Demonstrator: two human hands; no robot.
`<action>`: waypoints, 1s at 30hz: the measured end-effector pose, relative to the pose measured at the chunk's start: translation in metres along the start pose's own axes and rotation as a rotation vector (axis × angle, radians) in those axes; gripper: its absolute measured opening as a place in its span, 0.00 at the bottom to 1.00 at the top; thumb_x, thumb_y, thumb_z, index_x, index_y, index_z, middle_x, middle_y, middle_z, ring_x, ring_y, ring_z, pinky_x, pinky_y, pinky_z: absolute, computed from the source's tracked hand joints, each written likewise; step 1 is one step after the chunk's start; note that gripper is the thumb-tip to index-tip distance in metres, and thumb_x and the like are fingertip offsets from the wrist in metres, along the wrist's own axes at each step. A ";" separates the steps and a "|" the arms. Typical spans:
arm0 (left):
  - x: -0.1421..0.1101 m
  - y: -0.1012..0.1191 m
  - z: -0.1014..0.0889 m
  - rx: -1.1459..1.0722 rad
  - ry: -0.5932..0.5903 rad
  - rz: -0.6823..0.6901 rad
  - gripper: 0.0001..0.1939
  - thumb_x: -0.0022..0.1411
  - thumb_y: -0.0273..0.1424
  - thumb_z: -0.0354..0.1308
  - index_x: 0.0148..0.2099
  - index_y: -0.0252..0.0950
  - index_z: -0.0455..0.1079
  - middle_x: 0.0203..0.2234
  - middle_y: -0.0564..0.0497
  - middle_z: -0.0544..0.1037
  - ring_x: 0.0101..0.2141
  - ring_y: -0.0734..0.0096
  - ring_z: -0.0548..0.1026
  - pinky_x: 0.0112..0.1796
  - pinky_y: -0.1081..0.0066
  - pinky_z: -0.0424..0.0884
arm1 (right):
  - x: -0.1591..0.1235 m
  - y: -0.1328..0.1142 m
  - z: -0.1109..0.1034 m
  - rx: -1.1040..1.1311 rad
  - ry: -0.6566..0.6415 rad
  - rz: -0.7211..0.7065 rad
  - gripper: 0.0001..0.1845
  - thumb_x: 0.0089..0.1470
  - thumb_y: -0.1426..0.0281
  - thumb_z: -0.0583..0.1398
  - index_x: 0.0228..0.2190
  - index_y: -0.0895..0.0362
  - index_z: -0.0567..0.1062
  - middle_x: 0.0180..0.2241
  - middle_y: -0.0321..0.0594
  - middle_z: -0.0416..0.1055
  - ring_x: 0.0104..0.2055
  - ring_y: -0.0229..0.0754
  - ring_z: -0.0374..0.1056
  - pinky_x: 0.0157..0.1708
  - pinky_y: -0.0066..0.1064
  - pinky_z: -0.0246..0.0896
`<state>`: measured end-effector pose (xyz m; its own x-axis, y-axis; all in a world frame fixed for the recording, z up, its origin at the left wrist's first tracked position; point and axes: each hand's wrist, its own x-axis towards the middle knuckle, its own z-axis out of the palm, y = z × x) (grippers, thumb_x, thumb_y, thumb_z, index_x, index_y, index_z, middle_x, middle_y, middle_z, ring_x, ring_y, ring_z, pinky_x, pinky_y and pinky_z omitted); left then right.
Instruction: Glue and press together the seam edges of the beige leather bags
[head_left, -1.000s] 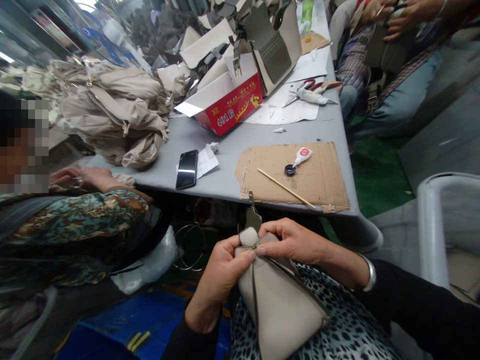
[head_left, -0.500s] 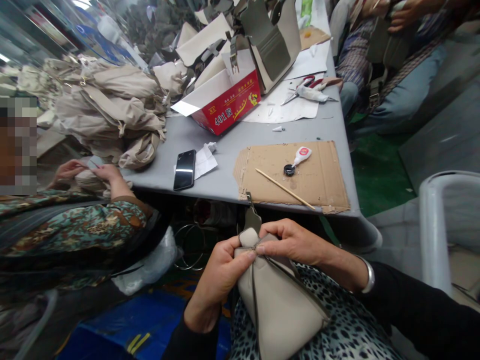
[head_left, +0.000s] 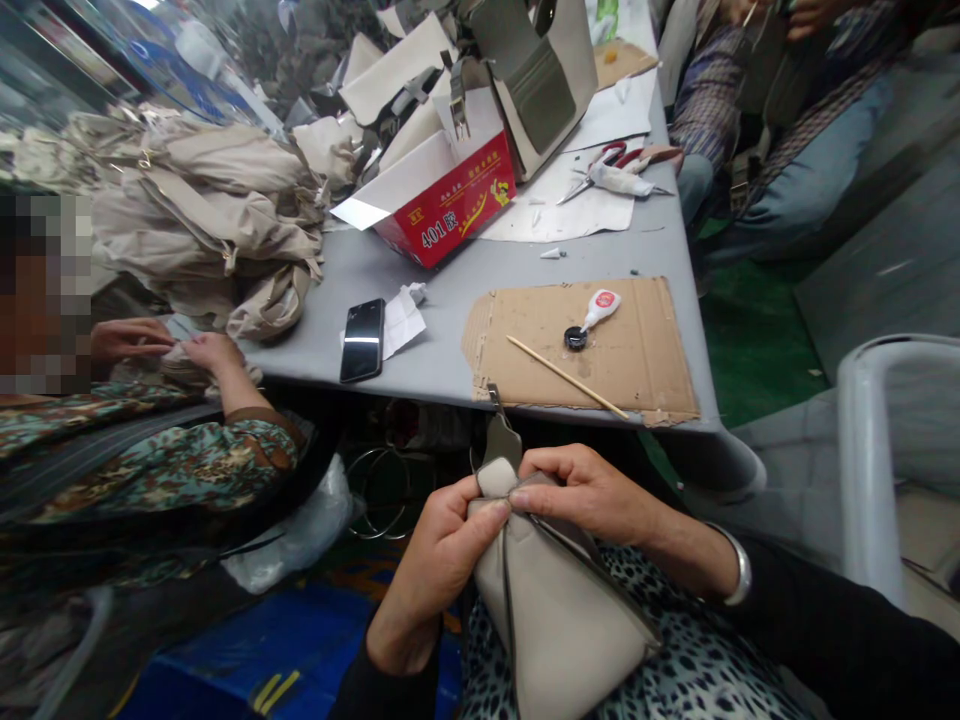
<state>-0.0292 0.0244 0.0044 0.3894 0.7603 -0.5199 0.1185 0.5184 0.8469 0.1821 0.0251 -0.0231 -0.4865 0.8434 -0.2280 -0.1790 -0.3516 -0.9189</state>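
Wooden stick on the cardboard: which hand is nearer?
Right. The right hand is just nearside of the stick; the left hand is lower and farther left.

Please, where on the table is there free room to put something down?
Bare tabletop lies between the white paper beside the phone, the cardboard sheet and the red box. Crowded: the beige pile on the left, and the bags behind the box.

A bag workshop is showing here: people are working around a bench (head_left: 442,290) holding beige bags (head_left: 202,210), pliers (head_left: 592,175) and glue (head_left: 602,308).
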 end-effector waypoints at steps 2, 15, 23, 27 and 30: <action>0.000 0.000 -0.001 -0.004 0.003 -0.002 0.20 0.64 0.40 0.67 0.52 0.33 0.78 0.37 0.46 0.81 0.36 0.63 0.76 0.36 0.73 0.70 | 0.001 0.000 0.000 0.004 0.000 0.007 0.26 0.55 0.48 0.67 0.28 0.60 0.72 0.23 0.30 0.59 0.25 0.33 0.52 0.25 0.25 0.47; 0.000 -0.002 0.001 -0.001 0.020 0.005 0.21 0.63 0.42 0.68 0.52 0.32 0.78 0.35 0.46 0.81 0.34 0.63 0.76 0.35 0.72 0.70 | 0.003 0.003 0.000 0.019 0.003 0.017 0.25 0.55 0.50 0.67 0.28 0.60 0.73 0.23 0.30 0.60 0.25 0.33 0.53 0.25 0.25 0.48; -0.001 -0.001 0.000 -0.017 0.019 -0.016 0.22 0.62 0.41 0.68 0.52 0.32 0.78 0.35 0.46 0.81 0.33 0.63 0.76 0.34 0.72 0.71 | 0.003 0.001 0.001 0.025 0.005 0.030 0.26 0.53 0.48 0.68 0.27 0.59 0.72 0.23 0.30 0.59 0.25 0.33 0.52 0.24 0.25 0.48; -0.001 -0.002 0.000 -0.016 0.021 0.008 0.21 0.62 0.41 0.68 0.51 0.32 0.78 0.34 0.46 0.81 0.33 0.65 0.75 0.34 0.73 0.70 | 0.003 0.002 0.002 0.023 0.008 0.027 0.26 0.53 0.48 0.68 0.27 0.59 0.72 0.22 0.30 0.59 0.25 0.33 0.52 0.24 0.25 0.47; -0.001 -0.003 0.000 -0.024 0.019 0.012 0.20 0.63 0.41 0.68 0.51 0.32 0.78 0.34 0.47 0.80 0.32 0.66 0.75 0.33 0.74 0.70 | 0.004 0.001 0.002 0.021 0.004 0.022 0.26 0.53 0.48 0.68 0.27 0.59 0.72 0.23 0.30 0.59 0.25 0.33 0.52 0.24 0.25 0.47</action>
<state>-0.0297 0.0220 0.0026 0.3733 0.7734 -0.5123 0.0917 0.5187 0.8500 0.1784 0.0269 -0.0241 -0.4873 0.8368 -0.2496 -0.1864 -0.3790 -0.9064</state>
